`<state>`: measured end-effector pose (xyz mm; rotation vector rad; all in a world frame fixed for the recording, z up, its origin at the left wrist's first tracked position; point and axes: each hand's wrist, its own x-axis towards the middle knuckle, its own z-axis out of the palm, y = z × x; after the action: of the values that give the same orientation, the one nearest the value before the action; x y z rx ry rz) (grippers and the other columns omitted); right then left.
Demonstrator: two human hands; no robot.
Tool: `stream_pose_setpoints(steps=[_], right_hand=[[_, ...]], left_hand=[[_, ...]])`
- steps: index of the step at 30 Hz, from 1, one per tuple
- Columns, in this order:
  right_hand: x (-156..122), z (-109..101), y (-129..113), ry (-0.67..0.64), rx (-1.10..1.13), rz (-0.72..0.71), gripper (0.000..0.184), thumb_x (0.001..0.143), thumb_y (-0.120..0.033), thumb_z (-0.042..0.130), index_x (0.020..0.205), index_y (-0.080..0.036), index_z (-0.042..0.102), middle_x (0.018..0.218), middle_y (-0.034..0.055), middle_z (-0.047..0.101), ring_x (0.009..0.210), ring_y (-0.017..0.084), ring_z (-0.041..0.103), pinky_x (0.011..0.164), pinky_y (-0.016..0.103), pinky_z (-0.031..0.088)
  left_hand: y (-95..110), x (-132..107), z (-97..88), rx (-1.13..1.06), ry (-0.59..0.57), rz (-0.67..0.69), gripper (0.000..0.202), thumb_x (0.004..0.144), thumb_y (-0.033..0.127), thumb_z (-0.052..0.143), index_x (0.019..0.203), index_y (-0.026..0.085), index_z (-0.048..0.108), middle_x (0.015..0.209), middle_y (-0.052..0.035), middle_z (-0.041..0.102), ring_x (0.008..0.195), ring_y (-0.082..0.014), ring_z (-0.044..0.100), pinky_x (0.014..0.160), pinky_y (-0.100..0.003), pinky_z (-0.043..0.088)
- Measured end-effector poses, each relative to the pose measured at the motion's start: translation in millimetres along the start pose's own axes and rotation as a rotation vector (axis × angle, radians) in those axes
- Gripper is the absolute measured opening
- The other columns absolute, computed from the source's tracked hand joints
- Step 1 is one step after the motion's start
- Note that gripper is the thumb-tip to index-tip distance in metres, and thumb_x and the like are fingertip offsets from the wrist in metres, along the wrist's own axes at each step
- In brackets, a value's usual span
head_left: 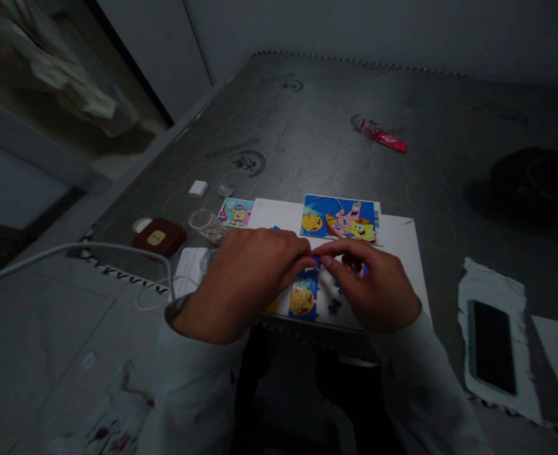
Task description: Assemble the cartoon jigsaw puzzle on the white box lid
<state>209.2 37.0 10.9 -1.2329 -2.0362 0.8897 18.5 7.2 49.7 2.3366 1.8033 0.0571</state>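
Above the white board, the right hand has its fingers pinched on a blue jigsaw piece, by the upper end of the part-joined SpongeBob jigsaw; the left hand meets it, though whether its fingers grip, I cannot tell

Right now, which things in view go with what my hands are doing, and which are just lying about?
Likely in use:
- joined puzzle section
- loose puzzle pieces
- blue picture card
- white board

Apparently just lying about:
- red wrapper
- phone
- brown case
- white cable
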Motion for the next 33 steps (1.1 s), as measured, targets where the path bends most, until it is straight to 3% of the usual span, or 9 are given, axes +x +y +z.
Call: stream_pose_setpoints(steps=[4,10,14,20,26,33], right_hand=[[-1.0,3.6,2.6,0.011,0.090,0.061,0.011,0.084,-0.029,0.068,0.094,-0.024,0.068,0.083,-0.0002,0.076,0.072,0.016,0.069,0.059,0.028,0.043],[0.2,3.0,3.3,0.011,0.014,0.040,0.008,0.086,-0.029,0.065,0.092,-0.024,0.066,0.086,0.0008,0.077,0.070,0.017,0.069,0.060,0.029,0.044],[2.9,4.9,7.0,-0.112,-0.216,0.015,0.010,0.088,-0.025,0.062,0.093,-0.026,0.071,0.084,-0.0001,0.076,0.065,0.016,0.064,0.066,0.032,0.042],[3.4,16.4,6.4,-0.373,-0.384,0.081,0.005,0.087,-0.024,0.070,0.092,-0.026,0.072,0.088,-0.0014,0.076,0.082,0.020,0.067,0.075,0.035,0.040],[5.3,25.8,7.1,-0.469,-0.469,0.127,0.009,0.086,-0.032,0.076,0.090,-0.026,0.072,0.084,-0.0001,0.075,0.081,0.021,0.066,0.074,0.035,0.038],[7.7,29.2,14.6,-0.464,-0.455,0.159,0.013,0.085,-0.039,0.077,0.083,-0.027,0.073,0.078,-0.0012,0.073,0.072,0.018,0.064,0.062,0.031,0.034]], left_hand=[[-0.5,0.1,2.5,-0.114,0.072,-0.022,0.025,0.097,0.039,0.061,0.115,0.028,0.074,0.106,-0.0030,0.080,0.091,-0.0228,0.073,0.073,-0.031,0.047],[-2.6,2.1,7.3,-0.325,0.085,-0.071,0.017,0.095,0.031,0.063,0.100,0.027,0.078,0.090,0.0000,0.080,0.076,-0.0176,0.070,0.076,-0.031,0.048],[-8.5,7.9,20.4,-0.382,0.074,-0.148,0.019,0.094,0.028,0.062,0.101,0.023,0.079,0.096,-0.0026,0.080,0.087,-0.0195,0.072,0.087,-0.033,0.050],[-14.1,17.4,38.6,-0.361,-0.015,-0.226,0.021,0.092,0.027,0.063,0.101,0.021,0.080,0.102,-0.0073,0.081,0.097,-0.0252,0.072,0.089,-0.038,0.051],[-12.5,19.5,40.5,-0.354,-0.052,-0.238,0.021,0.092,0.026,0.062,0.100,0.021,0.080,0.105,-0.0084,0.080,0.101,-0.0266,0.073,0.092,-0.040,0.051],[-14.9,19.0,45.7,-0.330,-0.045,-0.248,0.020,0.090,0.031,0.063,0.098,0.023,0.080,0.099,-0.0079,0.080,0.096,-0.0255,0.072,0.087,-0.038,0.051]])
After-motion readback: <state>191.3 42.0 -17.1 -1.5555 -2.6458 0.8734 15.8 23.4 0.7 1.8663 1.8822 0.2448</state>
